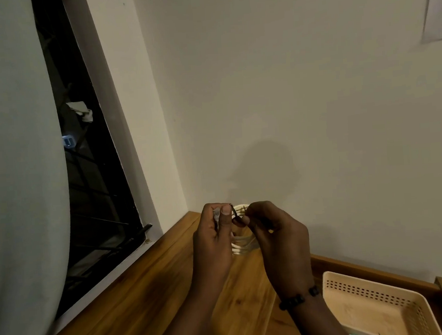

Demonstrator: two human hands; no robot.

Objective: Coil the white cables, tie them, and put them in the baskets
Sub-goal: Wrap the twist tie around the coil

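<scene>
A coiled white cable hangs in the air between both hands, above the wooden table. My left hand grips the coil's left side, with a clear plug end showing under the thumb. My right hand pinches a thin dark tie at the top of the coil. Most of the coil is hidden behind the fingers. A cream perforated basket stands at the lower right, below and right of my right hand.
The wooden table meets a white wall behind the hands. A dark window and a pale curtain fill the left. A wooden tray edge runs behind the basket. A black bracelet is on my right wrist.
</scene>
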